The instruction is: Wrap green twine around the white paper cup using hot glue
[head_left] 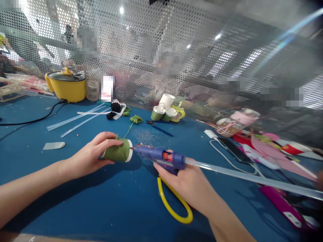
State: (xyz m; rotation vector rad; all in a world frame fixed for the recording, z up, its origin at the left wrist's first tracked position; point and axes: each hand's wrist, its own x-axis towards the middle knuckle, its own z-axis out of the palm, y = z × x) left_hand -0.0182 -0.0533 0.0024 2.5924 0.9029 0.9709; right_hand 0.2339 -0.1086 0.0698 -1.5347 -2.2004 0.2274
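Observation:
My left hand (pixel 97 153) is closed around a small paper cup (pixel 118 150) wrapped in green yarn, tilted on its side with its white rim facing right. A strand runs from it to a small bundle of green yarn (pixel 136 119) on the table. In my right hand (pixel 186 181) is a blue glue gun (pixel 158 154), its nozzle at the cup's rim. A long clear glue stick (pixel 239 176) sticks out of its back. Beneath my right hand lies a yellow loop-shaped handle (pixel 186 218), partly hidden.
Pliers (pixel 161 128) lie on the blue table (pixel 106 208) near several cups (pixel 166 101). Clear glue sticks (pixel 75 117) and a yellow pot (pixel 68 87) are at the left. A phone (pixel 234 149), pink sheets and a magenta power strip (pixel 282 205) lie right. Perforated metal borders the back.

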